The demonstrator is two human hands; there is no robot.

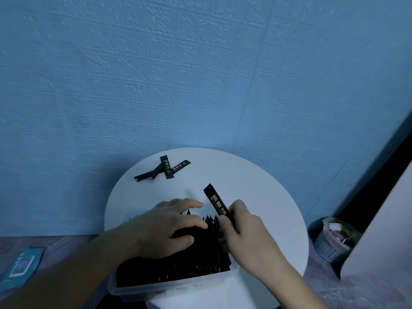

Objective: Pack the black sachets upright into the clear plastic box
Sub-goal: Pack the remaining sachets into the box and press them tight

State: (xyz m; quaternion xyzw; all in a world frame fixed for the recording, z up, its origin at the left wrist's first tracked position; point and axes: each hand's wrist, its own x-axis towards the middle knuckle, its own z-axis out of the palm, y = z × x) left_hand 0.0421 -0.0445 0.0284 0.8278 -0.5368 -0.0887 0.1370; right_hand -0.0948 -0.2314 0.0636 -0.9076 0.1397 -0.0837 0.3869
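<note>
The round white table (256,192) stood against the blue wall (200,74) at 12 o'clock. The clear plastic box (178,285) sat at its 7 o'clock rim. White tabletop showed from the box out to 3 o'clock. I saw my left hand (165,228) lying flat, fingers spread and fairly straight, on the tops of the packed sachets (200,262) standing in the box. My right hand (243,235) pinched one black sachet (217,202) by its lower end, just beside the box's 2 o'clock corner, with its top tilted toward 11 o'clock. Three loose sachets (166,167) lay overlapping at the table's 11 o'clock. A basket (332,244) stood on the floor at 3 o'clock and a blue packet (21,267) lay at 9 o'clock.
</note>
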